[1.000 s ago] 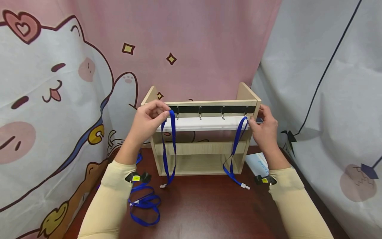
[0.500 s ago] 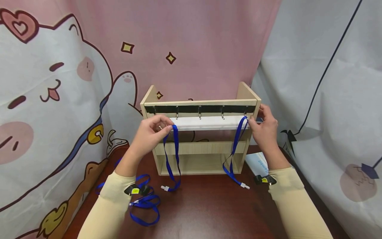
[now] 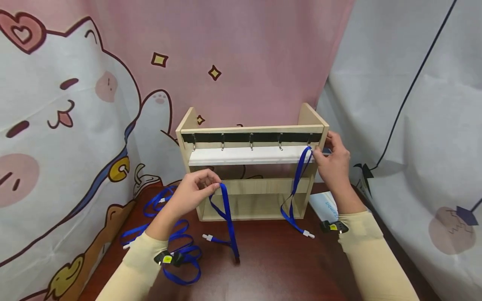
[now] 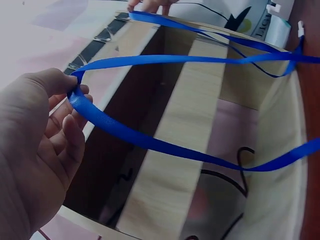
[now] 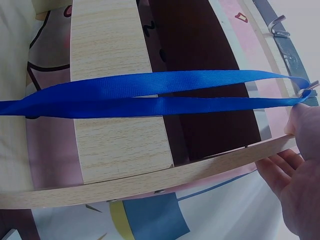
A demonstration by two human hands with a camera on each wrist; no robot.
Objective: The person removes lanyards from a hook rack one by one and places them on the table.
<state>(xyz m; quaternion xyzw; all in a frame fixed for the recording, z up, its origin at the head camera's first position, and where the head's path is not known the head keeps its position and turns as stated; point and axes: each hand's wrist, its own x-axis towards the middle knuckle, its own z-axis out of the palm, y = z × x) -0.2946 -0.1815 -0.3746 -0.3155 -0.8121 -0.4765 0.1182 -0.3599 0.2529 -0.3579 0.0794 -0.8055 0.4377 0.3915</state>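
Note:
My left hand [image 3: 197, 190] pinches the top loop of a blue lanyard [image 3: 227, 213] between thumb and fingers, in front of the wooden shelf rack [image 3: 256, 186]. The lanyard's lower end, with a white clip [image 3: 207, 237], is down by the tabletop. In the left wrist view its two straps [image 4: 150, 142] spread from my fingertips. My right hand [image 3: 333, 161] grips the rack's right side panel [image 5: 220, 165], thumb on one side and fingers on the other. Beside that thumb, a second blue lanyard [image 3: 297, 184] hangs from the rightmost metal hook [image 5: 312, 86].
Several metal hooks [image 3: 251, 142] line the black strip across the rack's front, above a white ledge [image 3: 244, 155]. More blue lanyards [image 3: 184, 255] lie loose at the left of the dark red table [image 3: 271, 263]. A light blue box marked Gambit [image 3: 324, 207] sits right of the rack.
My left hand has lowered the lanyard from near the leftmost hook to in front of the rack's lower part, moving slightly right. My right hand stays on the side panel.

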